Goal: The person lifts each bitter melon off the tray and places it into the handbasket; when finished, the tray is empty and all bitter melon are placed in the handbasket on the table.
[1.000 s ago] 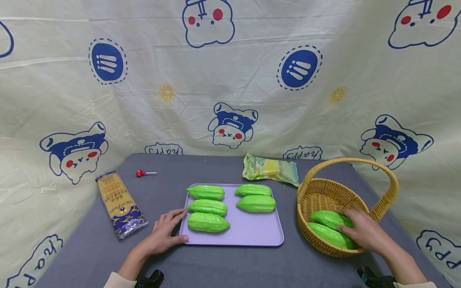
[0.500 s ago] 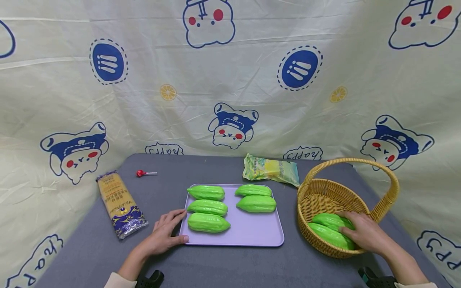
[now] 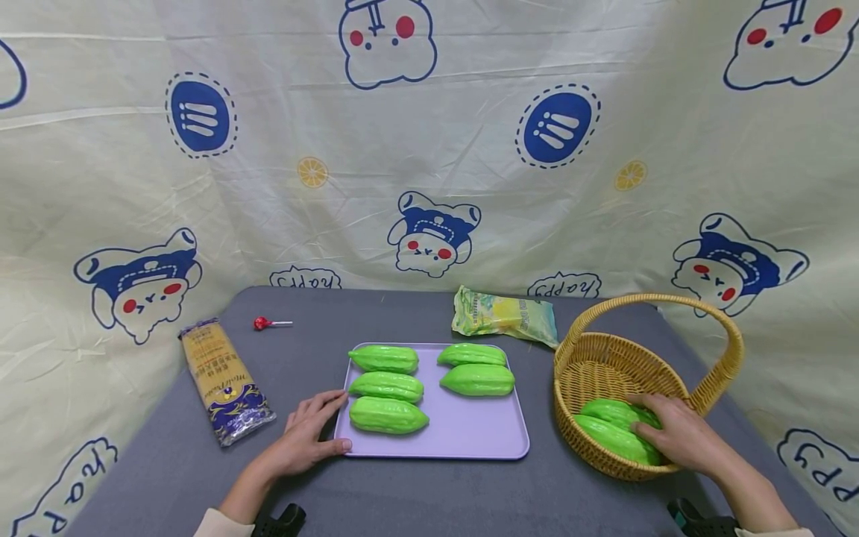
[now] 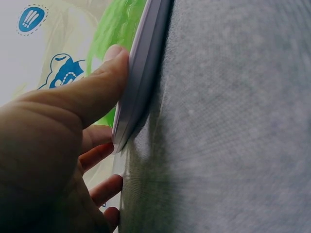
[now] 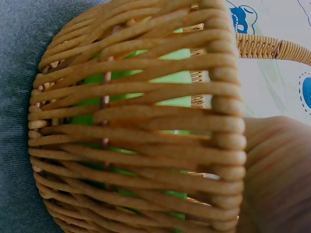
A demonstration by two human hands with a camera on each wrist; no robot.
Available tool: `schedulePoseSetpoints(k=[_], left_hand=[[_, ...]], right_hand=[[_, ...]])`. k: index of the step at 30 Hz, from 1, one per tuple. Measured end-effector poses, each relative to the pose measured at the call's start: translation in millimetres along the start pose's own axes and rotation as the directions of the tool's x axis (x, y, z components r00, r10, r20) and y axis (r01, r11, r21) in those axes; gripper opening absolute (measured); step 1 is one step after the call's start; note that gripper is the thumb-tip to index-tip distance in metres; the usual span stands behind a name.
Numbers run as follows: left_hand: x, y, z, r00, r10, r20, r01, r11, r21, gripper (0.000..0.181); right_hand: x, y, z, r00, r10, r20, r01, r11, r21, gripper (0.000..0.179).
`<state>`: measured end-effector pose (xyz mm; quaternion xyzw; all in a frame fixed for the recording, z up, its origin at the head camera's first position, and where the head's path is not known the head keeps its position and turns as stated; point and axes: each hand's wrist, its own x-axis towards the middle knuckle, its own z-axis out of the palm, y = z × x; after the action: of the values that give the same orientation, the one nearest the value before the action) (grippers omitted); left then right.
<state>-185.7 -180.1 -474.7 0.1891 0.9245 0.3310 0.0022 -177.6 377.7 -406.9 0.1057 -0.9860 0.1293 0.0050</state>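
Right hand (image 3: 681,431) clamped on a gourd (image 3: 602,409) in the basket (image 3: 604,359)
It's under the fingers, long axis running leftward from the palm; the left hand (image 3: 309,434) is way farther off, thumb and fingers apart against the tray (image 3: 470,432). Count: two visible gourds in one basket, five gourds (image 3: 389,415) on one tray.

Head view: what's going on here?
A person's left hand touches the left edge of a purple tray. Their right hand is in a wicker basket, seemingly gripping the farther of two visible green gourds. Five more gourds lie on the tray, three left, two right. A gold packet, a lollipop and a yellow-green packet lie on the table.
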Motion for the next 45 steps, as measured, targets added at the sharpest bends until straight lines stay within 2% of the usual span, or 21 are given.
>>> schedulePoseSetpoints(k=[10, 15, 26, 31, 38, 45], left_hand=[[-0.3, -1.5, 0.4, 1.0, -0.006, 0.012, 0.006, 1.0, -0.011, 0.077], [-0.5, -1.4, -0.1, 1.0, -0.004, 0.012, 0.004, 1.0, -0.006, 0.077], [-0.6, -0.7, -0.6, 1.0, -0.002, 0.01, 0.002, 1.0, -0.008, 0.076], [-0.3, 0.0, -0.9, 1.0, -0.012, 0.015, 0.012, 1.0, -0.009, 0.076], [0.5, -0.1, -0.9, 0.999, -0.022, 0.025, 0.022, 1.0, -0.006, 0.076], [0.4, -0.3, -0.6, 1.0, -0.015, 0.024, 0.015, 1.0, -0.012, 0.076]], right_hand=[[-3.1, -2, -2, 0.998, -0.04, -0.044, 0.042, 0.998, 0.049, 0.041], [-4.1, -6, -5, 0.998, -0.027, -0.057, 0.03, 0.998, 0.053, 0.044], [-5.9, -26, -13, 0.988, -0.054, -0.143, 0.06, 0.997, 0.042, 0.043], [-5.6, -38, -16, 0.974, -0.09, -0.21, 0.099, 0.994, 0.035, 0.041], [-5.0, -55, -17, 0.962, -0.122, -0.246, 0.133, 0.991, 0.028, 0.041], [-4.6, -69, -13, 0.918, -0.192, -0.348, 0.204, 0.979, -0.004, 0.04]])
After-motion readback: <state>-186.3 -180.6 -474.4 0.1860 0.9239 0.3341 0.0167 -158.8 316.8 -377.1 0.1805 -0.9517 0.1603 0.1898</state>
